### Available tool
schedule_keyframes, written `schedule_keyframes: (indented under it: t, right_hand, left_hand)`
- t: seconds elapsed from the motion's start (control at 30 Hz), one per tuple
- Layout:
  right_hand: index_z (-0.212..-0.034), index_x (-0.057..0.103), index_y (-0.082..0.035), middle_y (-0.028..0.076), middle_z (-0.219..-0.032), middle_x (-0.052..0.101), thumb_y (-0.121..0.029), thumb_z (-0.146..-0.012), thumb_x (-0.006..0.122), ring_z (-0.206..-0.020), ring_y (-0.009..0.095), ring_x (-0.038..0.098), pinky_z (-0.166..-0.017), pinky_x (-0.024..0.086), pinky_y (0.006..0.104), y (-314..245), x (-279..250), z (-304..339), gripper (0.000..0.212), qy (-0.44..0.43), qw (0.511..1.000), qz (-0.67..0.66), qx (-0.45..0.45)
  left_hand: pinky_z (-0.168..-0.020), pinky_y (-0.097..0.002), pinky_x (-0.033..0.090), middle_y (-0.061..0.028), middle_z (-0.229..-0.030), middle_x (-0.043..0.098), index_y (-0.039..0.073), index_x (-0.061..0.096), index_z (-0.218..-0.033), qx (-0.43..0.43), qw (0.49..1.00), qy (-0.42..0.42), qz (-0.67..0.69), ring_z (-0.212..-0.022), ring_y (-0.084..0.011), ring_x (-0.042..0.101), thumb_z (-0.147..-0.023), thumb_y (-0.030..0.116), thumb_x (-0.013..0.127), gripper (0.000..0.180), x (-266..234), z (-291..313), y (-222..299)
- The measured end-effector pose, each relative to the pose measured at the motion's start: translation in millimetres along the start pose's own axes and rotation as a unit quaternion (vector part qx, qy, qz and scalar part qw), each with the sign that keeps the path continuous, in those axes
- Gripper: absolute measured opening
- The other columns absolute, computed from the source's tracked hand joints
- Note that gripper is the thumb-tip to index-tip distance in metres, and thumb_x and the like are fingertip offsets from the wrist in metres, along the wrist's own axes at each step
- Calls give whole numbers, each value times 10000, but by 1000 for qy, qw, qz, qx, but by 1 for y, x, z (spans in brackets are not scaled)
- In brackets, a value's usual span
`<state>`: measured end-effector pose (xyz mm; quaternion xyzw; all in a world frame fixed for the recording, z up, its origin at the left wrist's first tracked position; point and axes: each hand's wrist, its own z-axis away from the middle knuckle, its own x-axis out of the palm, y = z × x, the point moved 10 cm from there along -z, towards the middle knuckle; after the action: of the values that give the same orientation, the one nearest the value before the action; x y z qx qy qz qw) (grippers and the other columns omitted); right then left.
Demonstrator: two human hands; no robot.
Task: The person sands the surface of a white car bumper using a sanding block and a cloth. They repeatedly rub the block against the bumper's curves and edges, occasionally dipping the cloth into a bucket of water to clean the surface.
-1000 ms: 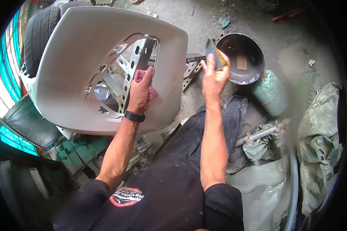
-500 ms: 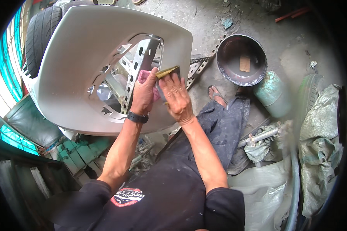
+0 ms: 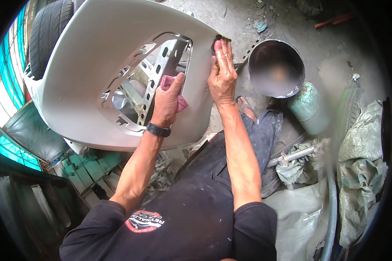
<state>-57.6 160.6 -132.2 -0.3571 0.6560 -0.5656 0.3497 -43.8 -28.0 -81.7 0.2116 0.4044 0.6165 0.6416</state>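
A pale grey car bumper (image 3: 87, 52) is tilted in front of me, with a large cut-out in its middle. My left hand (image 3: 166, 102), a dark band on its wrist, is closed around a folded pink cloth (image 3: 181, 102) over the right side of the cut-out. At the bumper's far right edge, my right hand (image 3: 223, 78) presses a dark sheet with a yellow back, apparently sandpaper (image 3: 226, 38), under its straight fingers. Most of that sheet is hidden by the fingers.
A perforated metal stand (image 3: 159, 65) shows through the cut-out. To the right are a dark round tub (image 3: 253, 74) and a greenish metal cylinder (image 3: 310, 106). Tyres (image 3: 50, 39) are at the far left; crumpled sacks (image 3: 361, 135) lie at the right.
My right hand has moved away from the left, forward and right onto the bumper's edge, taking the sandpaper along. My left hand keeps the cloth and has shifted slightly right.
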Motion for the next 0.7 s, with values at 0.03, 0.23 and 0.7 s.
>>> schedule_keyframes:
  t: [0.03,0.23,0.7]
  right_hand:
    - [-1443,539,-44,177,-1508,499,-19,-971,544,-1425,409,421,-1181,338,523,-7,2,11,473,-8,1000,2,-6]
    - [-1471,507,-53,186,-1521,480,33,-941,548,-1431,393,418,-1178,343,512,-26,11,73,539,-38,999,14,-12]
    - [-1497,446,7,218,-1580,385,-254,-1087,412,-1478,397,341,-1214,221,546,-55,19,40,488,-38,991,-105,72]
  left_hand:
    - [-720,-243,492,23,-912,668,56,684,-1003,6,1000,6,-5,-794,-63,588,-969,298,724,247,-3,0,1]
    - [-716,-244,488,19,-924,670,58,682,-993,18,999,28,-29,-796,-64,590,-967,290,728,238,-15,0,-9]
    - [-607,-226,376,90,-797,549,110,653,-907,9,999,21,-48,-699,-22,445,-969,312,727,224,-12,-1,-3]
